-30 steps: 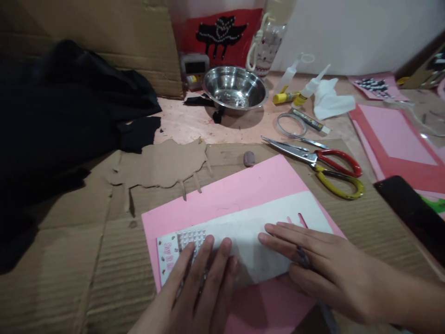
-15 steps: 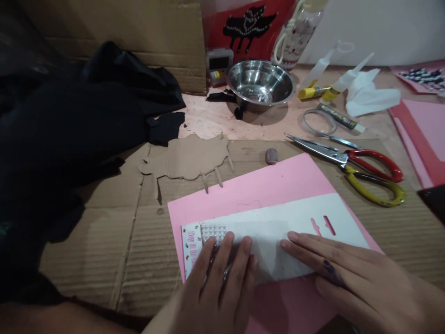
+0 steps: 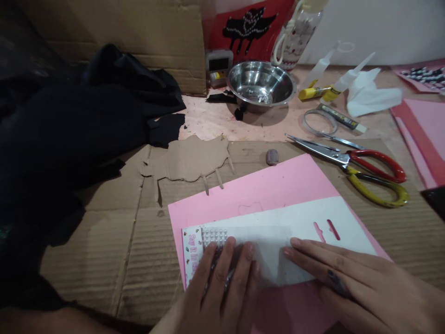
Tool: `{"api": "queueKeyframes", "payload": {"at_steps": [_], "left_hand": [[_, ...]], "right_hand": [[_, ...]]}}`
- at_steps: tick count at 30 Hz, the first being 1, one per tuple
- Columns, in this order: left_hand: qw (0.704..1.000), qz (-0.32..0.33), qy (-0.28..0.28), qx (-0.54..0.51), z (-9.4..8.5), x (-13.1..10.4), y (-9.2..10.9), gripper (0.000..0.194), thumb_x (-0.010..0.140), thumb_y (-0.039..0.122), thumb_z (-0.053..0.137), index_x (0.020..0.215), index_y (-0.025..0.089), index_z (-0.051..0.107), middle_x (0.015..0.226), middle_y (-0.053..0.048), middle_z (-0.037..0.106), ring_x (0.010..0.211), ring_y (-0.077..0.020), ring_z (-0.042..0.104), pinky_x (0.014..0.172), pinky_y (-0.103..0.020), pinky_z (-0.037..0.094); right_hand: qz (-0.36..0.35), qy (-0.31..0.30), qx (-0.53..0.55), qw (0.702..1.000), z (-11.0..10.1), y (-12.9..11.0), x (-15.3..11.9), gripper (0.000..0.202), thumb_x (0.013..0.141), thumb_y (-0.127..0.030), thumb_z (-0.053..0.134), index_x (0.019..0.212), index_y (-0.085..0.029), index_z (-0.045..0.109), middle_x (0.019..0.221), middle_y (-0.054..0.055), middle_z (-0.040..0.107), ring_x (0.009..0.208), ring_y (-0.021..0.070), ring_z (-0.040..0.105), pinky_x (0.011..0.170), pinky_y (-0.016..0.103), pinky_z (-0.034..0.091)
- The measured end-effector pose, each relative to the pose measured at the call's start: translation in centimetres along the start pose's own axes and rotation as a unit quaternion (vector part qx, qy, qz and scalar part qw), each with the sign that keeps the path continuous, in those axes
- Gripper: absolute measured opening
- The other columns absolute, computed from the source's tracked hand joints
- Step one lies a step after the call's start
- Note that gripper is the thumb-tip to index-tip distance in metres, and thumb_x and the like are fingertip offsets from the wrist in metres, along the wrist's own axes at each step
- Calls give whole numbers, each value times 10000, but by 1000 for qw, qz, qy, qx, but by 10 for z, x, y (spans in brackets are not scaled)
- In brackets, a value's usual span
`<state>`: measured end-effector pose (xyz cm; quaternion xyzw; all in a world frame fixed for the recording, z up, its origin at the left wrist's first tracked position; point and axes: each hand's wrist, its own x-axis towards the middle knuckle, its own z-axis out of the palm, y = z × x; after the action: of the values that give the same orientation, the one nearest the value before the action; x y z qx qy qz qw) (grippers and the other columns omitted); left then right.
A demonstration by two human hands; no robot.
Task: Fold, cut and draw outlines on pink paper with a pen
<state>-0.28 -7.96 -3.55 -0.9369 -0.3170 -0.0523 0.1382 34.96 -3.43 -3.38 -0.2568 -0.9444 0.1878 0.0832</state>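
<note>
A white backing card (image 3: 271, 232) with two hanger slots at its right lies on a pink sheet (image 3: 278, 185). Rows of small adhesive pearls (image 3: 214, 235) show at the card's left part, beside a printed strip. My left hand (image 3: 222, 287) rests flat over the pearls with its fingers a little apart, hiding some of them. Across the card's right part lies my right hand (image 3: 351, 278), fingers stretched out and pointing left. A faint drawn outline marks the pink sheet just above the card.
Behind the sheet are a cardboard animal cutout (image 3: 194, 157), a grey eraser-like lump (image 3: 272, 157) and scissors (image 3: 347, 162) with red and yellow handles. Farther back stand a steel bowl (image 3: 260, 83) and glue bottles (image 3: 347, 79). Black cloth-like material (image 3: 86, 111) covers the left.
The card and my right hand have shifted slightly right and down in the view. My left hand stays over the pearls, nearly unmoved.
</note>
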Motion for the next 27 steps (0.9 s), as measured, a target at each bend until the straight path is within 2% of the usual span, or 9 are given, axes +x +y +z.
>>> {"api": "queueKeyframes", "payload": {"at_steps": [4,9,12,17,21,23,27], "left_hand": [[1000,-2,5,1,2,0,0,468,1122,370,453,1524,174,594,1523,-92,659,1372,-347,592,1150,-510,413],[1000,-7,0,-7,3,1,1,458,1117,354,448,1511,180,607,1534,-85,649,1389,-344,574,1163,-502,406],[1000,-18,-3,-11,2,2,3,440,1116,317,439,1502,185,603,1531,-80,645,1403,-350,550,1177,-505,392],[1000,-11,4,-20,2,2,1,431,1112,290,420,1481,165,606,1511,-100,645,1395,-358,533,1168,-502,377],[1000,-11,14,-26,5,5,-5,453,1101,305,433,1495,155,600,1539,-124,630,1398,-332,514,1111,-475,385],[1000,-6,10,-29,6,7,-8,465,1085,328,471,1505,180,604,1568,-117,616,1396,-321,504,1078,-471,387],[999,10,-13,-30,8,12,-9,518,1061,412,514,1522,192,601,1587,-134,608,1363,-343,514,1049,-505,385]], "right_hand": [[-3,0,-14,1000,2,0,1,555,1038,-191,630,1591,-220,600,1569,67,671,1308,248,745,1051,269,641],[-1,-1,-19,1000,3,2,1,615,1025,-151,632,1620,-296,569,1555,17,683,1261,227,770,1033,268,651],[0,14,-22,1000,1,0,4,610,1019,-130,618,1611,-267,579,1529,28,703,1245,226,778,1038,267,649],[-56,34,-86,994,-17,-10,32,430,1020,-76,528,1387,-131,744,1385,99,790,1161,211,813,1048,228,631],[-95,64,-127,985,-32,-19,55,336,1057,-139,505,1173,-116,820,1195,143,852,1033,226,847,1028,257,647],[-76,67,-127,987,-35,-22,58,352,1082,-175,485,1161,-91,818,1156,167,856,1017,231,849,1003,261,658],[-15,32,-74,997,-34,-24,56,380,1098,-208,479,1245,-43,788,1171,190,848,1066,219,838,983,247,662]]}}
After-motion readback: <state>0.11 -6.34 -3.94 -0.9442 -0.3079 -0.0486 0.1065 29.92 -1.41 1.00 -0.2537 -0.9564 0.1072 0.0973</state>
